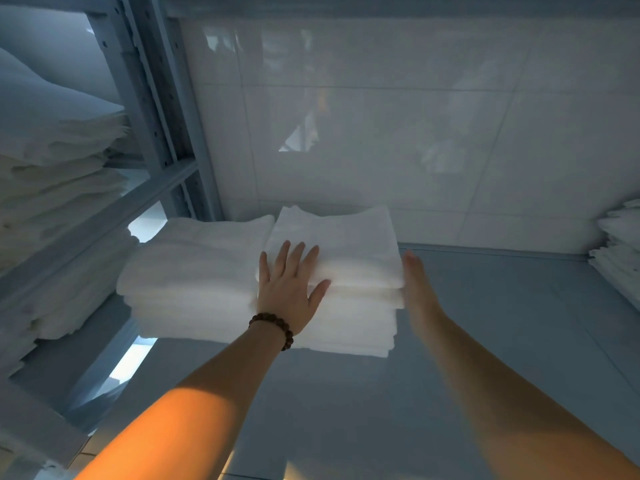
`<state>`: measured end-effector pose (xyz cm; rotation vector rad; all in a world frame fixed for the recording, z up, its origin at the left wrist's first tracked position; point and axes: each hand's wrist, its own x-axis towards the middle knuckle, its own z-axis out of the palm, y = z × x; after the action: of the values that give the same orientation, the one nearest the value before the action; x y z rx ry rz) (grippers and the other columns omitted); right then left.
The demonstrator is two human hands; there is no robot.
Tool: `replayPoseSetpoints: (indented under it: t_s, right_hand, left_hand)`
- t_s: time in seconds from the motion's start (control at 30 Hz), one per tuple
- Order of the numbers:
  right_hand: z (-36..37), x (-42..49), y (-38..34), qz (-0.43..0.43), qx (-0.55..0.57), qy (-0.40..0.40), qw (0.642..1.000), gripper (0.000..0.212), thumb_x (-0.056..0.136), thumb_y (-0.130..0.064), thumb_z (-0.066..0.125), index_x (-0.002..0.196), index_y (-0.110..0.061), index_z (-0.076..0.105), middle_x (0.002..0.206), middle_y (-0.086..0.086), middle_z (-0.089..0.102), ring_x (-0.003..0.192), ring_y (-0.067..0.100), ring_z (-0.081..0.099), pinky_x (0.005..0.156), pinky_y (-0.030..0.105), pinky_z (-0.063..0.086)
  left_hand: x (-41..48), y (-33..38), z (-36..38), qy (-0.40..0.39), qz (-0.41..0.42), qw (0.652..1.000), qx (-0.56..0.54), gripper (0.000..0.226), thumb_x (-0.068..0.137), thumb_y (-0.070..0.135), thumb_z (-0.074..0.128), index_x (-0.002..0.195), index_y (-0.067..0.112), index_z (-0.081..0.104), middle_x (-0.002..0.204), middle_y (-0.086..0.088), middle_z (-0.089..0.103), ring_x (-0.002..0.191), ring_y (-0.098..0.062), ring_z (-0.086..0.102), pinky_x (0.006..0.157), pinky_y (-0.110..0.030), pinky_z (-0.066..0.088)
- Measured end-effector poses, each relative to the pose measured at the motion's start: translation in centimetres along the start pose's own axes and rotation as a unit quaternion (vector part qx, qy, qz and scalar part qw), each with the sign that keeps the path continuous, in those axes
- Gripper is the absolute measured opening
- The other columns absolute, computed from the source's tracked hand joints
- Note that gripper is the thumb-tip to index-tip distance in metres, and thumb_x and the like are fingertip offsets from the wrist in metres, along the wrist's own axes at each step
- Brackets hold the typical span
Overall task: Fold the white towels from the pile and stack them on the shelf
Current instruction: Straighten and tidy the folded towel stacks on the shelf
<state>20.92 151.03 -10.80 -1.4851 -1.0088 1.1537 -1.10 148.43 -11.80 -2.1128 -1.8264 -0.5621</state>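
A stack of folded white towels (349, 271) stands on the grey shelf (485, 341), against the tiled back wall. A second folded stack (194, 271) stands touching it on the left. My left hand (289, 285), with a bead bracelet on the wrist, lies flat with spread fingers on the front left of the right-hand stack. My right hand (417, 282) is held edge-on with straight fingers against the stack's right side, slightly blurred.
A grey metal upright (162, 109) bounds the shelf on the left, with piles of white linen (59, 188) on the neighbouring rack beyond it. Another white pile (620, 251) sits at the shelf's far right. Glossy white tiles (381, 116) form the back wall.
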Motion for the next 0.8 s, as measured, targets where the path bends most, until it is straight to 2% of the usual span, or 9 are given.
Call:
replayPoseSetpoints:
  t_s: [0.03,0.1,0.23,0.33,0.4,0.47,0.57,0.63,0.8]
  right_hand:
    - [0.8,0.1,0.0,0.033,0.036,-0.021,0.999,0.064,0.093,-0.057,0.037,0.145,-0.02,0.034,0.148,0.009,0.039,0.131,0.028,0.043,0.112,0.044,0.031]
    - [2.3,0.0,0.4,0.052,0.005,-0.036,0.998,0.064,0.092,-0.056,0.041,0.145,-0.021,0.033,0.147,0.009,0.04,0.132,0.029,0.041,0.112,0.047,0.03]
    - [2.2,-0.1,0.7,0.054,-0.001,-0.031,0.998,0.053,0.095,-0.04,0.044,0.141,-0.016,0.04,0.142,0.011,0.045,0.126,0.029,0.047,0.109,0.044,0.036]
    - [1.6,-0.2,-0.5,-0.012,-0.144,0.017,0.989,0.041,0.095,-0.024,0.039,0.13,-0.003,0.047,0.134,0.02,0.05,0.114,0.03,0.051,0.096,0.032,0.039]
    - [2.3,-0.5,-1.9,-0.137,-0.282,0.082,0.946,0.046,0.094,-0.017,0.038,0.137,-0.003,0.037,0.142,0.018,0.041,0.126,0.031,0.043,0.102,0.034,0.034]
    - [3.7,-0.8,-2.8,-0.271,-0.421,0.029,0.865,0.051,0.097,-0.018,0.032,0.147,-0.007,0.022,0.154,0.01,0.025,0.142,0.024,0.022,0.116,0.039,0.017]
    - [5.3,-1.1,-1.3,-0.272,-0.591,-0.08,0.756,0.05,0.101,-0.033,0.014,0.148,-0.016,0.022,0.157,0.002,0.018,0.146,0.015,0.009,0.118,0.044,0.005]
    - [5.2,-0.7,-0.7,-0.244,-0.622,-0.094,0.738,0.054,0.1,-0.038,0.011,0.149,-0.017,0.016,0.159,0.002,0.011,0.146,0.016,0.005,0.118,0.045,0.004]
    - [3.1,0.4,-0.8,-0.17,-0.619,-0.077,0.763,0.057,0.1,-0.039,0.01,0.15,-0.012,0.01,0.16,-0.001,0.002,0.146,0.014,-0.002,0.116,0.049,0.004]
  left_hand:
    - [0.1,-0.1,0.3,-0.012,0.004,1.0,0.0,0.067,0.09,0.065,0.013,0.145,0.028,0.02,0.149,0.001,0.033,0.142,-0.025,0.018,0.114,-0.056,0.002]
    - [0.1,-0.5,0.9,-0.024,0.006,1.0,0.0,0.07,0.087,0.07,0.015,0.142,0.027,0.027,0.142,0.002,0.041,0.137,-0.025,0.027,0.114,-0.057,0.005]
    - [0.3,-0.6,0.5,0.014,0.025,0.999,-0.022,0.061,0.087,0.067,0.026,0.124,0.023,0.046,0.126,0.003,0.053,0.126,-0.023,0.04,0.112,-0.056,0.013]
    - [1.1,0.5,0.0,0.013,0.028,0.998,-0.054,0.056,0.091,0.058,0.018,0.128,0.026,0.045,0.138,0.001,0.048,0.133,-0.023,0.036,0.115,-0.05,0.011]
    - [1.6,1.6,0.1,-0.03,0.027,0.997,-0.063,0.054,0.093,0.055,0.014,0.138,0.033,0.035,0.148,0.003,0.037,0.139,-0.023,0.028,0.116,-0.049,0.008]
    - [1.4,2.6,0.4,-0.071,0.032,0.996,-0.053,0.053,0.094,0.053,0.011,0.142,0.037,0.029,0.151,0.006,0.033,0.14,-0.022,0.025,0.116,-0.049,0.006]
    - [0.4,2.7,1.0,-0.097,0.05,0.994,-0.02,0.052,0.095,0.047,0.01,0.144,0.036,0.026,0.154,0.008,0.025,0.143,-0.021,0.019,0.116,-0.048,0.004]
    - [0.1,1.5,0.9,-0.108,0.049,0.993,-0.014,0.053,0.096,0.046,0.009,0.146,0.036,0.023,0.155,0.009,0.021,0.144,-0.018,0.015,0.116,-0.046,0.003]
    - [0.2,-2.0,0.3,-0.149,-0.022,0.988,-0.019,0.053,0.097,0.046,0.009,0.148,0.034,0.019,0.157,0.008,0.014,0.145,-0.015,0.006,0.118,-0.042,0.003]
